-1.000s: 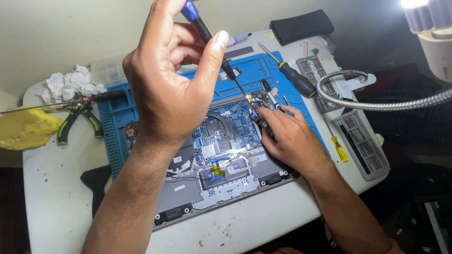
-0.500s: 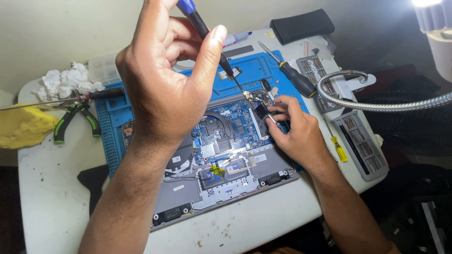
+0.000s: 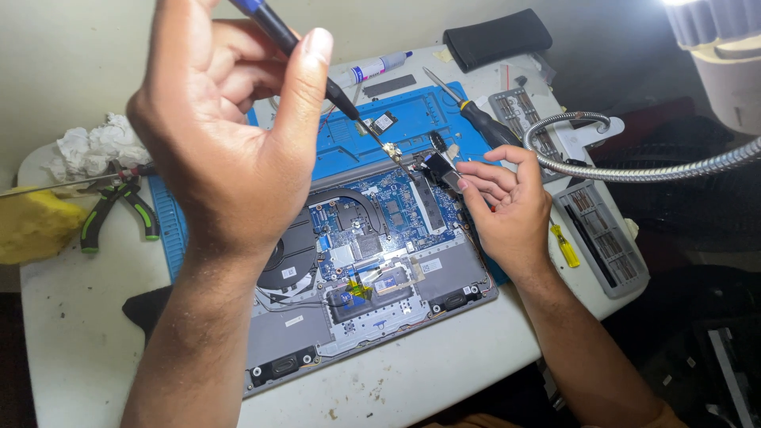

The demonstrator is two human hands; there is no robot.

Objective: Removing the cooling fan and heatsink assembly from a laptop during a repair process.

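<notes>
An opened laptop (image 3: 372, 261) lies bottom-up on a blue work mat (image 3: 404, 127), its circuit board, fan and cables exposed. My left hand (image 3: 230, 135) is raised above it and grips a thin screwdriver with a blue and black handle (image 3: 317, 67); its tip reaches down to the laptop's upper right area. My right hand (image 3: 507, 202) rests at the laptop's right corner, fingertips pinching a small dark metal part (image 3: 440, 166) by the hinge.
A black-handled screwdriver (image 3: 483, 119), a bit case (image 3: 602, 238), a flexible lamp arm (image 3: 634, 170), a small yellow tool (image 3: 567, 246), green-handled pliers (image 3: 111, 206), crumpled tissue (image 3: 95, 147), a yellow cloth (image 3: 32, 226), a white tube (image 3: 380, 67) and a black pouch (image 3: 495, 36) surround the laptop.
My left hand has risen and shifted left with the screwdriver. My right hand has slid up toward the hinge corner and closed its fingers on the small dark part.
</notes>
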